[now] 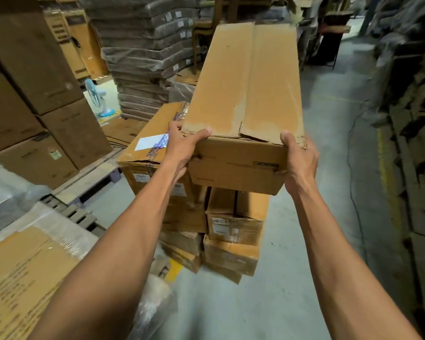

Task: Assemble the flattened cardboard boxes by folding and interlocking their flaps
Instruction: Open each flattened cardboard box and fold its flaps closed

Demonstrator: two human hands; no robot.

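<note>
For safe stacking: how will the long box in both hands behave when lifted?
Probably light: left hand and right hand grip the long box at one end. Its untaped flaps may open; the frayed edge looks soft.

Both hands grip the near end of a long assembled cardboard box [245, 94], left hand [182, 146] and right hand [298, 155] at its corners, thumbs on top. Below it sit stacked cartons [233, 231]; left of it, a taped carton [147, 143].

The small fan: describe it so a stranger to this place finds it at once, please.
Find the tall stack of plastic-wrapped bundles, upper left. The fan stands just left of its foot. Only it is round and light blue; its neighbours are brown boxes.
</note>
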